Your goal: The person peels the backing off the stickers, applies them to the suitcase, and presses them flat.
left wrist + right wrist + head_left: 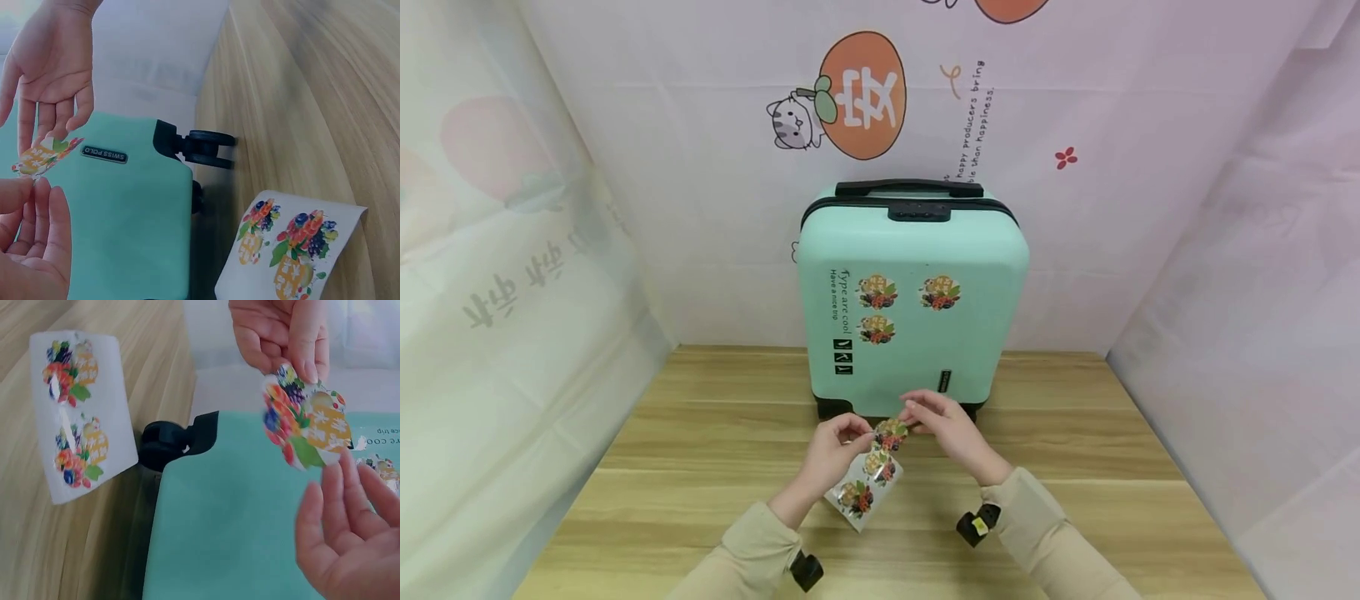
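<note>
My left hand point(833, 450) pinches a round fruit sticker point(891, 434) between thumb and fingertips. In the right wrist view, that left hand point(284, 331) grips the upper edge of the sticker point(306, 422), its thumb lying on the printed face. My right hand point(951, 433) is at the sticker's other side. Its fingers point(340, 506) reach up to the lower edge and seem to touch it, thumb apart in the left wrist view. Below lies a white sticker sheet point(347, 215) with two more fruit stickers. Behind stands a mint-green suitcase point(917, 350), upright, bearing three such stickers.
The suitcase stands on a wood-grain table point(722, 442) against a printed cloth backdrop point(715, 167). Its black wheel point(164, 445) is near the sheet. Cloth walls point(475, 350) close in both sides. A black wrist camera point(977, 525) sits on each sleeve.
</note>
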Demonstrator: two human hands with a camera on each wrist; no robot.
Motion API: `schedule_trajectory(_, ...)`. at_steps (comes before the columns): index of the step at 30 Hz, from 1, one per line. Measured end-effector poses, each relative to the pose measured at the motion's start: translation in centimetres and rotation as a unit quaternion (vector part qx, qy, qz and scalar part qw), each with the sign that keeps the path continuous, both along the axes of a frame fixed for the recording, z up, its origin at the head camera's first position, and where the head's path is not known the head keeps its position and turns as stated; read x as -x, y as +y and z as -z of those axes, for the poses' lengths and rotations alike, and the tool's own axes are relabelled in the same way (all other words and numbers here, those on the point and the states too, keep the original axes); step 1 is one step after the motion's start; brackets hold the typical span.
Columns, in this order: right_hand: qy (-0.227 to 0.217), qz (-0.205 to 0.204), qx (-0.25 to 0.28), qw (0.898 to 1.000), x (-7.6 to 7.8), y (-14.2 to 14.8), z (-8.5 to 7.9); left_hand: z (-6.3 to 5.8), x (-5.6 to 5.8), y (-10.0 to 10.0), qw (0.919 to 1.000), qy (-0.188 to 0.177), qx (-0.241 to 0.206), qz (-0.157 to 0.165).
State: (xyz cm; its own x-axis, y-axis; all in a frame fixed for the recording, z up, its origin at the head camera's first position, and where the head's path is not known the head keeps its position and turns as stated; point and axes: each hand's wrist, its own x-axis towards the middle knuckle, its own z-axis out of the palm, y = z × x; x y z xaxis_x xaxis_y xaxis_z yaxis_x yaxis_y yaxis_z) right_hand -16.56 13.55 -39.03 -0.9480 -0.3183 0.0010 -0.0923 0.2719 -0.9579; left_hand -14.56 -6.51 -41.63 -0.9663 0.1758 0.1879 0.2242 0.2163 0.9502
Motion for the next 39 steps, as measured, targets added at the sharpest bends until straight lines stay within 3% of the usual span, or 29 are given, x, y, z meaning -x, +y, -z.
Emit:
schedule_trajectory(5, 0.022, 0.059, 0.064, 0.996, -0.1, -0.4, 0.4, 1.3, 1.1, 0.0, 0.9996, -0.005, -0.024, -0.010)
schedule_trajectory(11, 0.060, 0.100, 0.063, 0.991, -0.2, -0.6, 0.9, 1.1, 1.3, 0.1, 0.9976, -0.018, -0.064, -0.019)
schedule_trajectory(19, 0.051, 0.073, 0.032, 0.996, -0.2, -1.0, 1.7, 0.5, 1.6, 0.4, 0.9940, -0.028, -0.098, -0.039)
schedule_trajectory(29, 0.087, 0.149, 0.038, 0.984, -0.1, -1.4, 1.9, 0.6, 2.2, 1.4, 0.9914, -0.019, -0.117, -0.056)
schedule_trajectory(34, 0.092, 0.164, 0.045, 0.981, 0.2, -1.2, 2.0, 0.6, 2.5, 1.7, 0.9912, -0.018, -0.121, -0.051)
schedule_trajectory(39, 0.101, 0.175, 0.059, 0.978, 0.8, -1.0, 1.8, -0.6, 2.7, 2.2, 0.9937, 0.002, -0.102, -0.048)
